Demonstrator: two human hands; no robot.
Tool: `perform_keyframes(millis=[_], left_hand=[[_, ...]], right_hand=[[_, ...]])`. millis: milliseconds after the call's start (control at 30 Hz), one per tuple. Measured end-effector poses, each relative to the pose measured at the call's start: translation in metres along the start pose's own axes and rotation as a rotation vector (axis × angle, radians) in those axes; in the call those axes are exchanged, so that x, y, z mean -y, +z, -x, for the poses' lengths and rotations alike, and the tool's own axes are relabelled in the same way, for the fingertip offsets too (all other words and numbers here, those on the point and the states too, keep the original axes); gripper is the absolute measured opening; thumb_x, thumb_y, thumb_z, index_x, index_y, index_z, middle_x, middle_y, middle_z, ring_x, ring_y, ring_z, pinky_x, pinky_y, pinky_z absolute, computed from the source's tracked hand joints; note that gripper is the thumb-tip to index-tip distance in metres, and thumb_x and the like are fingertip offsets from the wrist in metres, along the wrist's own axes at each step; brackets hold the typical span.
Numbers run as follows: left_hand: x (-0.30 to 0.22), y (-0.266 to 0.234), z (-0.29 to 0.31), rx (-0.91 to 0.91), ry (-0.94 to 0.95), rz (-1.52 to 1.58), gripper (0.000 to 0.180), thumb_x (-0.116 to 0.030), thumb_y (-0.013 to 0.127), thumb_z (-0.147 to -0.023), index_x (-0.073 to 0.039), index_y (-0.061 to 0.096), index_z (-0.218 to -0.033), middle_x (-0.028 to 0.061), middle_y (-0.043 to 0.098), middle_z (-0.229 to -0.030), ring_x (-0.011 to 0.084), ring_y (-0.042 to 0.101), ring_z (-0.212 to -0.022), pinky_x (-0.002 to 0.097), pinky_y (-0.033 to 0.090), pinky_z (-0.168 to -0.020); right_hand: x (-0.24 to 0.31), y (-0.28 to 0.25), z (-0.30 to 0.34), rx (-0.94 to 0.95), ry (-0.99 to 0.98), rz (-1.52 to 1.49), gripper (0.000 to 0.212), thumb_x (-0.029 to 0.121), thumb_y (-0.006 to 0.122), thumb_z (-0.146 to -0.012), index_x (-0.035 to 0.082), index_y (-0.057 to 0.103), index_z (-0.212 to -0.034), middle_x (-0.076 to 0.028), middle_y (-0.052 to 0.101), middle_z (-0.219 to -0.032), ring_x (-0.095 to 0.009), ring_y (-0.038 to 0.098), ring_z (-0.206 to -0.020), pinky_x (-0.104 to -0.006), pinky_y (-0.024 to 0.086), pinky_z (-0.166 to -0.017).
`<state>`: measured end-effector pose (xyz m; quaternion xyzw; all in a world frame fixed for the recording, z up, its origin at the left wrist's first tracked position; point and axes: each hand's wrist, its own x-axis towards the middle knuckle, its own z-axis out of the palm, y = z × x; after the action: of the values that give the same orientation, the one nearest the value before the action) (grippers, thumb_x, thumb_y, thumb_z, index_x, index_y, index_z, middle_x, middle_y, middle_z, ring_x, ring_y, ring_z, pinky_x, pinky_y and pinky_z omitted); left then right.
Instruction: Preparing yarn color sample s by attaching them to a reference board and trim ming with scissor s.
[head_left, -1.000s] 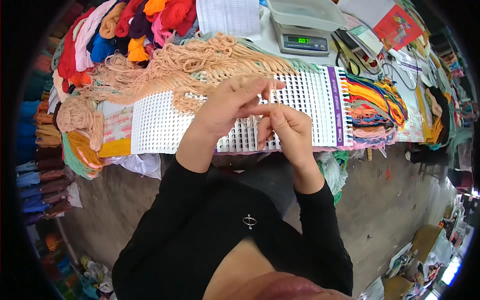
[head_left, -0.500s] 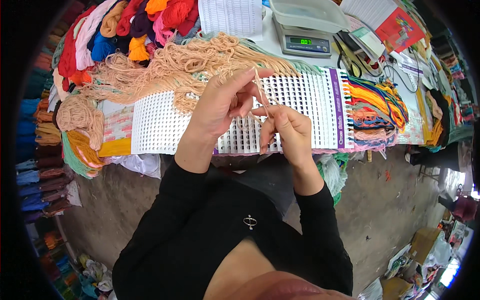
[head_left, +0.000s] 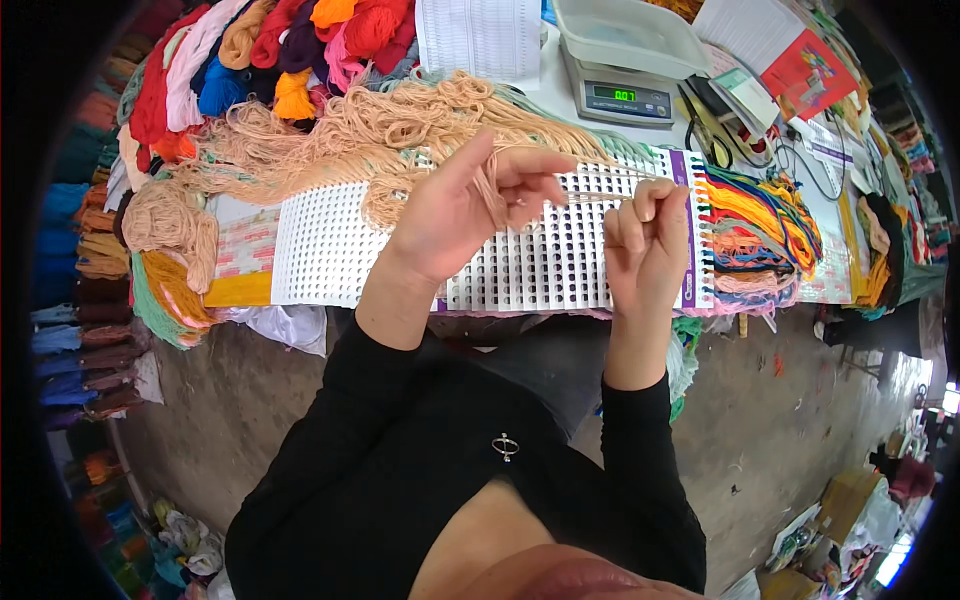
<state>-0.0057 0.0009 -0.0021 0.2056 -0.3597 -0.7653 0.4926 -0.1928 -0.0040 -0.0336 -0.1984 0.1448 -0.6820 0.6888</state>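
Note:
Peach embroidery thread (head_left: 600,196) runs between my two hands over the table. It loops around the fingers of my left hand (head_left: 450,205), whose thumb points up and whose other fingers are partly curled. To the right, my right hand (head_left: 645,240) is closed with its fingertips pinching the stretched strands. Below both hands lie white cards (head_left: 335,245) punched with rows of round holes, with a purple strip (head_left: 679,170) near the right end. A large tangled heap of peach thread (head_left: 400,125) spreads behind my left hand, partly on the cards.
Bright yarn skeins (head_left: 225,92) pile at the far left. A digital scale (head_left: 615,100) carries a clear plastic tray (head_left: 630,38). Black-handled scissors (head_left: 715,145) lie right of it. Bundled multicoloured threads (head_left: 765,215) hang from the card's right edge. A printed sheet (head_left: 480,40) lies behind.
My right hand has moved right, away from the left, drawing the thread out between them. My left hand has turned, with its thumb now raised. The view has shifted slightly.

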Motion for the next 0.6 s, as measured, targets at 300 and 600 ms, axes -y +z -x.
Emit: perform_keyframes(millis=[300, 600], left_hand=[[0.016, 0.015, 0.002, -0.076, 0.046, -0.359, 0.045, -0.030, 0.029, -0.099, 0.000, 0.048, -0.125, 0.0055, 0.056, -0.095, 0.0109, 0.052, -0.075, 0.0235, 0.044, -0.060], [0.012, 0.000, -0.002, 0.042, 0.024, -0.111, 0.048, -0.032, 0.029, -0.099, 0.004, 0.049, -0.121, 0.0100, 0.057, -0.102, 0.0134, 0.054, -0.078, 0.0268, 0.048, -0.063]], right_hand=[[-0.036, 0.024, 0.016, 0.239, 0.012, 0.834, 0.005, 0.001, 0.060, -0.084, -0.003, 0.060, -0.087, -0.004, 0.052, -0.080, -0.007, 0.050, -0.054, -0.0201, 0.040, -0.047], [-0.030, 0.019, 0.016, 0.306, 0.077, 0.673, 0.014, 0.016, 0.045, -0.096, 0.002, 0.047, -0.094, -0.006, 0.058, -0.077, -0.011, 0.056, -0.061, -0.0212, 0.043, -0.057]])
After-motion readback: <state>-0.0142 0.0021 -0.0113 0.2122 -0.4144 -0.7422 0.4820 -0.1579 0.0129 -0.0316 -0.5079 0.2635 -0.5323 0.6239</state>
